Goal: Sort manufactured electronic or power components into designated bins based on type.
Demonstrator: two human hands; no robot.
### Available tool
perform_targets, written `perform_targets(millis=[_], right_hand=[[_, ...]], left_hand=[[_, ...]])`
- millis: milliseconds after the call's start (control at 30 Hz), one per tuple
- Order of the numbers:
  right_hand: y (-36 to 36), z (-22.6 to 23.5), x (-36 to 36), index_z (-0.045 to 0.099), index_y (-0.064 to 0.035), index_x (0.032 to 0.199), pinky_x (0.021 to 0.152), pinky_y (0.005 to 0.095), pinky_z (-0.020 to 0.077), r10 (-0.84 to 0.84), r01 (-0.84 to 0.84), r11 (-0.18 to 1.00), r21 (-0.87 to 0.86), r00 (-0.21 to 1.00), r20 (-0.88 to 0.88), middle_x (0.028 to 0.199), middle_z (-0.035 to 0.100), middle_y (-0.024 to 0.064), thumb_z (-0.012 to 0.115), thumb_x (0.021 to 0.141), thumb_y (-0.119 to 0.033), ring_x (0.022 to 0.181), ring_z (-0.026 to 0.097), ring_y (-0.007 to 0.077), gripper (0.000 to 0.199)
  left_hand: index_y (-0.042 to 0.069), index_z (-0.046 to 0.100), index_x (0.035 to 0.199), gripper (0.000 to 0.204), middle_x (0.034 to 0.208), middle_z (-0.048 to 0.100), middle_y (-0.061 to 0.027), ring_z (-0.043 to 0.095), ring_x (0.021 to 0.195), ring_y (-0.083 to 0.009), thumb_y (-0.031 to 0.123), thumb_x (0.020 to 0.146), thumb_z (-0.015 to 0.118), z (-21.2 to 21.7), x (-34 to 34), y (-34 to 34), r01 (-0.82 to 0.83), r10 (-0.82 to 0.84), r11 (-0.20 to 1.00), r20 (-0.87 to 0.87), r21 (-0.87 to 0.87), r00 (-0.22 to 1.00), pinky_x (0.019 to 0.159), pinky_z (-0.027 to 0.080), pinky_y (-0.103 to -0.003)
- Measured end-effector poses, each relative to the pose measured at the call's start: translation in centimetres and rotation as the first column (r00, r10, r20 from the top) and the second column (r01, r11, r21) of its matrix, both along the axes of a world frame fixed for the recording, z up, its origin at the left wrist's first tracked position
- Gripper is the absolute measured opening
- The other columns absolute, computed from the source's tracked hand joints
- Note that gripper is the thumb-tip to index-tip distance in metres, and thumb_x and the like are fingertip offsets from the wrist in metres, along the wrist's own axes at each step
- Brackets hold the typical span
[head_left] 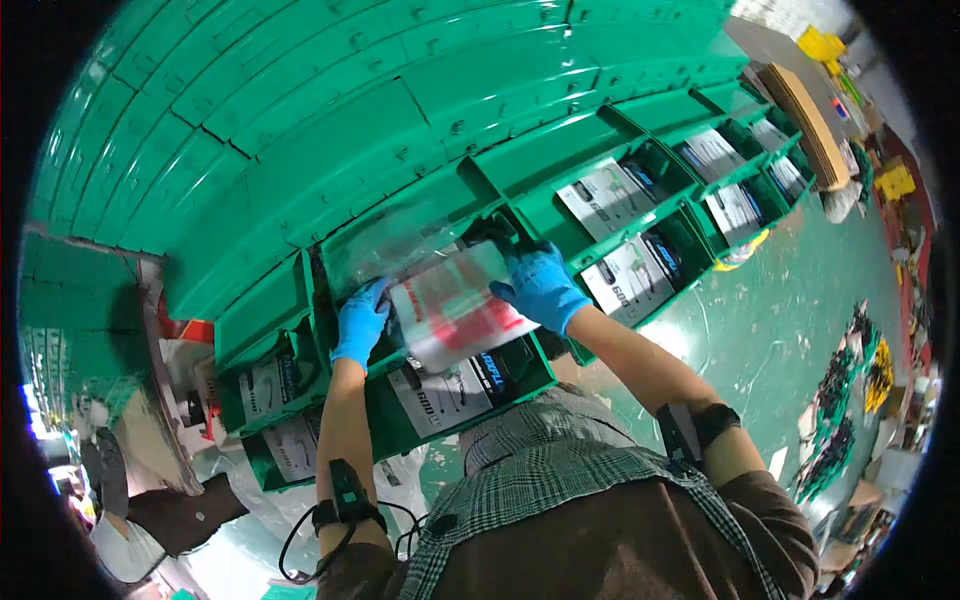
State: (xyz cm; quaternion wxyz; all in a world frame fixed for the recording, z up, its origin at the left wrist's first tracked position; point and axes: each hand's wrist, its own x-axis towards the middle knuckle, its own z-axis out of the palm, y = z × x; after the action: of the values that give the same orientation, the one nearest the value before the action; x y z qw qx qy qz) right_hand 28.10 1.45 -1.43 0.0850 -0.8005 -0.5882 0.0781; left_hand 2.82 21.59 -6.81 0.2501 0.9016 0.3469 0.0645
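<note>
The left hand, in a blue glove, bends its fingers around the left edge of a white packet with red markings. The right hand, gloved alike, grasps the packet's upper right side, its thumb lying along the edge. The packet is slightly blurred and tilted, held up between the two hands above an open green tray. Clear plastic film spreads just beyond the packet, near the left hand's fingertips; whether the two are joined I cannot tell.

Below the packet, toward the wearer, a printed sheet in white and black lies in the tray, partly covered from view. Further trays run in a slanting row to both sides. To the right, a pair of similar sheets, an upper one and a lower one, lie in neighbouring compartments.

Each forearm carries a strapped dark device, the left one with a black cable near it. A checked apron covers the wearer's front. Behind the trays rise stacked green plastic cases. On the far right, brown cardboard stands beside the row, and a dark and green heap lies on the green floor.
</note>
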Motion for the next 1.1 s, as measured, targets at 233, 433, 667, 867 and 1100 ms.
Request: perform_targets(millis=[233,433,667,867,1100], right_hand=[[-0.3,-0.5,-0.7,0.057,-0.0013,0.097,0.102,0.0528,0.0178,0.04,-0.047,0.998,-0.046,0.99,-0.137,0.091,0.061,0.0175,0.046,0.087,-0.041,0.092,0.056,0.0325,0.043],[-0.7,0.0,0.5,0.05,0.0018,0.113,0.102,0.051,0.0197,-0.069,0.123,0.989,0.082,0.876,-0.477,0.095,0.059,0.0189,0.045,0.088,-0.041,0.093,0.055,0.0352,0.05],[-2.7,0.4,-1.9,0.041,-0.003,0.127,0.103,0.0507,0.0221,0.181,-0.15,0.97,0.19,0.971,-0.158,0.123,0.046,0.0183,0.06,0.076,-0.039,0.117,0.041,0.0352,0.066],[-5.5,1.4,-2.9,0.048,-0.0074,0.12,0.101,0.0507,0.0252,0.199,-0.185,0.972,0.143,0.976,-0.089,0.128,0.042,0.0157,0.066,0.069,-0.03,0.118,0.038,0.0345,0.059],[-10.9,0.8,-2.8,0.047,-0.0041,0.12,0.1,0.0467,0.0288,0.0,0.04,0.98,0.195,0.979,-0.205,0.123,0.044,0.0156,0.066,0.066,-0.026,0.115,0.041,0.0334,0.061]], left_hand=[[0.023,0.054,0.118,0.045,0.112,0.057,-0.0013,0.054,0.102,-0.0219,0.015,0.073,0.057,2.2,1.6,0.5,0.479,-0.406,0.772,-0.255,0.419,0.878,0.086,0.043,-0.04],[0.016,0.051,0.12,0.048,0.12,0.052,-0.0054,0.049,0.109,-0.0236,0.011,0.073,0.058,1.1,1.2,2.0,0.34,-0.286,0.926,0.286,-0.164,0.915,0.094,0.038,-0.038],[0.007,0.046,0.123,0.039,0.121,0.051,-0.0109,0.051,0.108,-0.0243,0.029,0.091,0.042,-4.2,-1.2,6.5,0.468,0.485,-0.104,0.366,-0.878,0.794,0.093,0.041,-0.039],[0.007,0.05,0.119,0.046,0.109,0.057,-0.01,0.053,0.104,-0.0222,0.037,0.084,0.054,-3.7,-1.9,4.5,0.025,0.622,-0.17,-0.088,-0.985,0.778,0.087,0.045,-0.039],[0.003,0.05,0.12,0.072,0.118,0.055,-0.017,0.054,0.106,-0.0302,0.052,0.07,0.065,7.5,0.4,-1.8,-0.318,0.276,0.948,-0.467,-0.012,0.84,0.085,0.044,-0.041]])
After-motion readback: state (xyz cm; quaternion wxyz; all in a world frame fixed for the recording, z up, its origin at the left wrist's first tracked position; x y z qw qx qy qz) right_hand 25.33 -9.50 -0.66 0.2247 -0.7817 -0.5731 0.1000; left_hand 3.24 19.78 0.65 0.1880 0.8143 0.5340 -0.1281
